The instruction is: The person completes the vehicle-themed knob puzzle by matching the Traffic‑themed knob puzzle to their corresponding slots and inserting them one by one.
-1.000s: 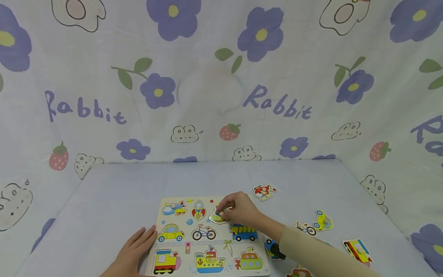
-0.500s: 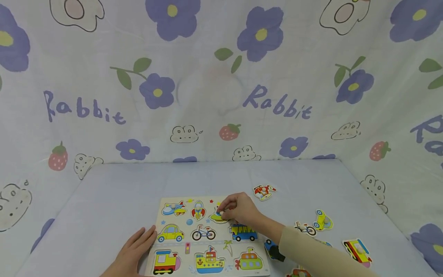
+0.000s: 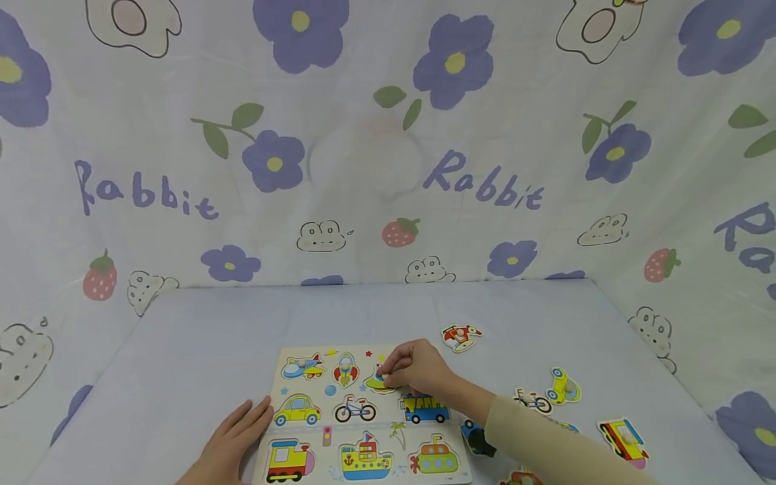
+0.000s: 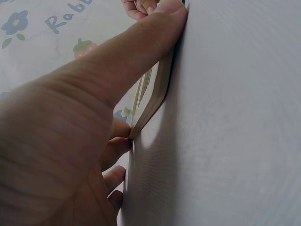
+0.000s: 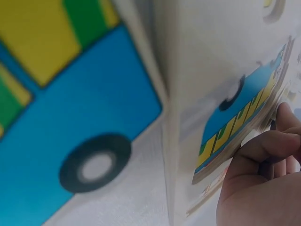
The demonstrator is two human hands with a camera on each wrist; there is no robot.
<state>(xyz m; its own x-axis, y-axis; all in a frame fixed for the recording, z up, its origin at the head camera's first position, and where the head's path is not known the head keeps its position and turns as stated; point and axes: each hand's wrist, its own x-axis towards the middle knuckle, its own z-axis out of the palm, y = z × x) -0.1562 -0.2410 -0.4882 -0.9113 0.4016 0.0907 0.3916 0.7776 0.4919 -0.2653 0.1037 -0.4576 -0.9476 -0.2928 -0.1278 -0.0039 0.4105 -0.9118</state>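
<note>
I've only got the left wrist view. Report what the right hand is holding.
Observer: The right hand holds the flying-saucer piece at the far right part of the board.
Operator: Tell me what lies left of that piece in the same row.
Observer: The airplane piece and the rocket piece, with the rocket nearer the saucer.
Operator: Locate the loose train for me.
Observer: The train piece lies on the table, well to the right of the board.
</note>
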